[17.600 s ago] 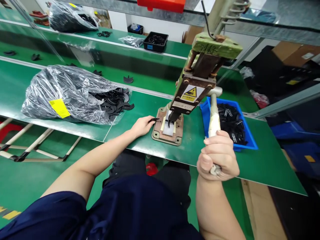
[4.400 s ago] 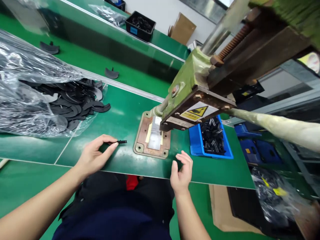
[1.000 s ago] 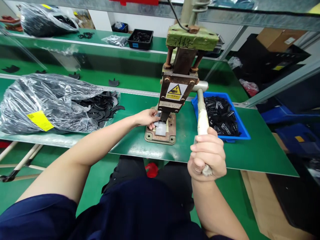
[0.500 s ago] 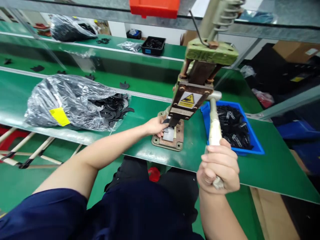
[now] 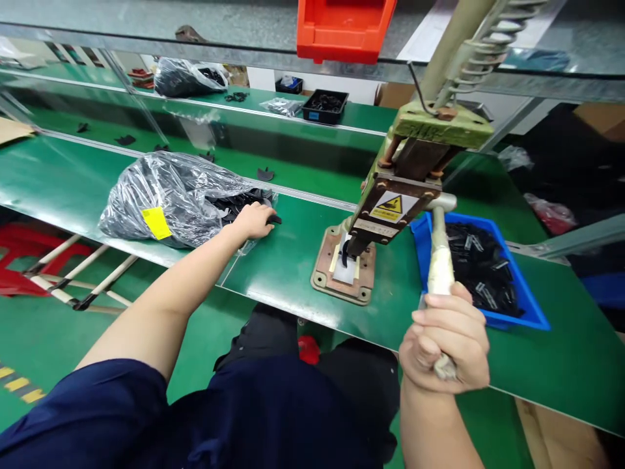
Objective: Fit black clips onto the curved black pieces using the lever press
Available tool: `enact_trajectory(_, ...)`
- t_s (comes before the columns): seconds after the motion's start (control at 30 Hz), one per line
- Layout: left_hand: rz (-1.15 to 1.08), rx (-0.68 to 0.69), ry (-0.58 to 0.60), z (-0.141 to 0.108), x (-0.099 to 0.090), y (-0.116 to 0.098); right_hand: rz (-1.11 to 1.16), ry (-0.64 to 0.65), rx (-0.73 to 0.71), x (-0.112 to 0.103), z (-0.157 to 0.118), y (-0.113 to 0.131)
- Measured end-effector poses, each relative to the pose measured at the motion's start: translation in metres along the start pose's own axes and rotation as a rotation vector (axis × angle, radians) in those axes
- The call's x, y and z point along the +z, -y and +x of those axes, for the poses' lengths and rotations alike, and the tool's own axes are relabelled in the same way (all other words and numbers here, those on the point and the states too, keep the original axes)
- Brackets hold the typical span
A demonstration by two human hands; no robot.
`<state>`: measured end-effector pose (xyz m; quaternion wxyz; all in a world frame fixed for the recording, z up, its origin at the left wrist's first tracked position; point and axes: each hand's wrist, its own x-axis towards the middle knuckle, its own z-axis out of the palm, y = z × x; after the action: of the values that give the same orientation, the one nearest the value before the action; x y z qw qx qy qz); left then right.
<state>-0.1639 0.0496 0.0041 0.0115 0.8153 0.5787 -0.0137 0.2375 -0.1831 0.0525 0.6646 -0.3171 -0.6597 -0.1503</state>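
Note:
My right hand [image 5: 446, 339] is wrapped round the pale taped lever handle [image 5: 441, 267] of a green hand press [image 5: 398, 195]. At the mouth of a clear plastic bag [image 5: 161, 195], my left hand [image 5: 254, 220] has its fingers curled over black curved pieces [image 5: 234, 203]; a dark piece shows at its fingertips. A black piece [image 5: 345, 254] stands on the metal plate [image 5: 344, 272] of the press base, under the ram, with no hand touching it.
Right of the press, a blue bin [image 5: 530, 293] holds many black parts. An orange bin [image 5: 344, 32] sits on the shelf above. Behind, a black tray [image 5: 325, 116] stands on the rear bench, and a few loose pieces [image 5: 265, 174] lie beyond the rail.
My left hand has moved left from the press base to the bag's opening. My right hand still grips the lever. The view has shifted a little to the left.

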Motion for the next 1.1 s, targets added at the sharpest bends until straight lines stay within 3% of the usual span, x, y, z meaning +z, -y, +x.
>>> enact_trajectory(0.1, 0.076, 0.042, 0.049, 0.007, 0.006, 0.004, -0.004, 0.014, 0.003, -0.001, 0.000, 0.001)
enact_trajectory(0.33, 0.042, 0.107, -0.075, 0.010, 0.008, -0.004, -0.033, 0.044, 0.015, -0.001, 0.003, 0.007)
enact_trajectory(0.47, -0.047, 0.199, -0.152, -0.006, 0.001, -0.034, -0.030, 0.040, 0.011, 0.000, 0.004, 0.008)
enact_trajectory(0.63, -0.083, 0.430, 0.011, -0.033, 0.014, -0.085, -0.045, 0.011, 0.020, 0.002, 0.003, 0.008)
enact_trajectory(0.77, -0.202, 0.563, 0.037, -0.040, 0.029, -0.105, -0.055, 0.030, 0.016, 0.002, 0.005, 0.009)
enact_trajectory(0.9, -0.289, 0.523, 0.033, -0.043, 0.026, -0.109, -0.054, 0.013, 0.034, 0.004, 0.005, 0.011)
enact_trajectory(1.1, -0.342, 0.467, -0.003, -0.049, 0.001, -0.113, -0.068, -0.031, 0.023, 0.007, 0.005, 0.011)
